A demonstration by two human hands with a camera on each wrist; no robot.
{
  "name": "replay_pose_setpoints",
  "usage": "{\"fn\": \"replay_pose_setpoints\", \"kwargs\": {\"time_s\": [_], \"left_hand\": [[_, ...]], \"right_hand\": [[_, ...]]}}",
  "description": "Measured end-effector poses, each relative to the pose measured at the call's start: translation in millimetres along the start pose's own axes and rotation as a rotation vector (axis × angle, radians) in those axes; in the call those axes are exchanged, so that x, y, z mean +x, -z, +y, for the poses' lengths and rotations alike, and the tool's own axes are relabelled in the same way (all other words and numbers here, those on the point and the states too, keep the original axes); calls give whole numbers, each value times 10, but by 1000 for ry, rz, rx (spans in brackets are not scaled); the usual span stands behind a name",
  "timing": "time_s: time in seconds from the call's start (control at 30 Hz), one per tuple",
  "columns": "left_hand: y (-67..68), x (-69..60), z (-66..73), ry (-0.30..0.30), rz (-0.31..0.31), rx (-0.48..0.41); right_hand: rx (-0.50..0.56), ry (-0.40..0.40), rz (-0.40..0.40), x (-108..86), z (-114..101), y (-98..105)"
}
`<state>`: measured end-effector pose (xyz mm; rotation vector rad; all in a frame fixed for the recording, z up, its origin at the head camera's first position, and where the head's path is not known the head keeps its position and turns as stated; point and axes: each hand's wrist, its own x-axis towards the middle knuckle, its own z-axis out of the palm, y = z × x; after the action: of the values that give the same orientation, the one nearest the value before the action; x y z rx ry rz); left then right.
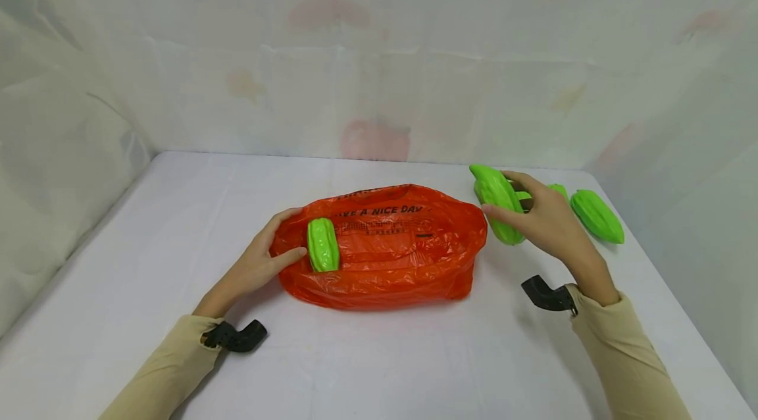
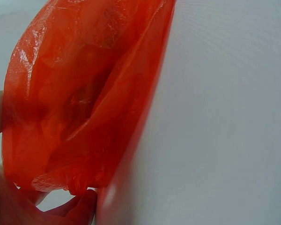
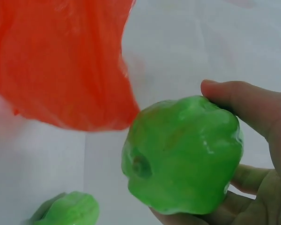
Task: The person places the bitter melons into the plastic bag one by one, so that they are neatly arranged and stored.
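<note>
A red plastic bag (image 1: 379, 288) lies with its mouth spread wide, and one green ribbed fruit (image 1: 323, 245) rests inside at its left. My left hand (image 1: 263, 255) grips the bag's left edge, thumb at the rim near that fruit; the left wrist view shows fingers around the red plastic (image 2: 84, 93). Just beyond the bag's right end, my right hand (image 1: 541, 212) holds a green ribbed fruit (image 1: 500, 199) between thumb and fingers. In the right wrist view this fruit (image 3: 182, 154) appears end-on beside the bag (image 3: 65, 65).
At the table's right side lies another green fruit (image 1: 597, 216), with part of one more (image 1: 558, 191) showing behind my right hand. A pale patterned sheet (image 1: 373, 78) hangs behind the white-covered table (image 1: 379, 361).
</note>
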<state>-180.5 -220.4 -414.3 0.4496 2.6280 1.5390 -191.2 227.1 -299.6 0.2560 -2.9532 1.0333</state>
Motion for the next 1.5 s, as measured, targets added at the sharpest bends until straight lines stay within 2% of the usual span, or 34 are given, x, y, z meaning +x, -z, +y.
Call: {"fn": "replay_pose_setpoints", "kwargs": {"time_s": [0.17,0.53,0.97,1.17,1.5], "left_hand": [[1,-2,0,1,-1,-1],[1,6,-8,5,-4,-1],[-7,14,-23,-2,2,15],[-4,15,-21,-9,2,4],[-1,14,-27,-12,3,-3]], "right_hand": [[15,20,14,46,-97,-47],[62,50,-28,141,-267,-173],[70,99,-65,253,-442,-385],[112,130,-76,298,-512,-503],[75,125,-82,296,-602,-674]]}}
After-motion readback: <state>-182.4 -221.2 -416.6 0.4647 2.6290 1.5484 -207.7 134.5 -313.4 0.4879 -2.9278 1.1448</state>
